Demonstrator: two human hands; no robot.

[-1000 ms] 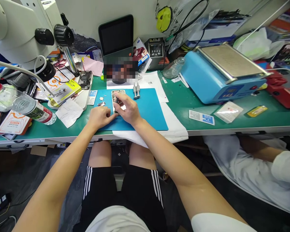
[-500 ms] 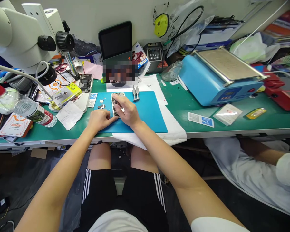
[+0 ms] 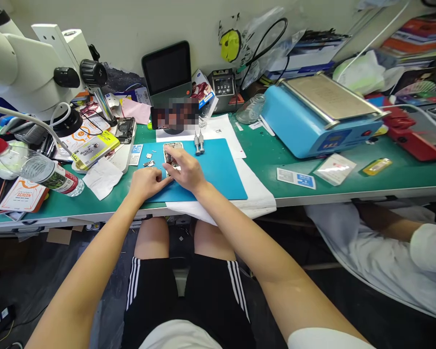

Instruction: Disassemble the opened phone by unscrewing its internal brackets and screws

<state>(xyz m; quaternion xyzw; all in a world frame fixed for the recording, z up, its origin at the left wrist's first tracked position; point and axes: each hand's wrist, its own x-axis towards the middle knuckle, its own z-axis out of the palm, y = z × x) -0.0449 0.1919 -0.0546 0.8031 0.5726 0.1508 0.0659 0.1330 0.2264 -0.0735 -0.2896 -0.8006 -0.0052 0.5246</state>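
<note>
An opened phone [image 3: 173, 146] lies on the blue mat [image 3: 218, 169], partly covered by my right hand [image 3: 184, 168]. The fingers of that hand are bent over the phone; whether they pinch a small part cannot be made out. My left hand [image 3: 145, 183] rests at the phone's lower left, fingers curled in and thumb reaching to its bottom edge. Small metal parts [image 3: 149, 164] sit on the mat left of the phone. Two grey screwdrivers [image 3: 199, 144] lie side by side behind it, at the right.
A microscope [image 3: 32, 68] and a plastic bottle [image 3: 54, 172] are on the left. Behind the mat stands a dark screen [image 3: 167, 70]. A blue heating machine [image 3: 312, 121] occupies the right side. Another person's sleeve [image 3: 430, 249] shows at the far right.
The camera view has shifted slightly. My right hand's fingers have moved a little over the phone, while my left hand stays by its lower edge.
</note>
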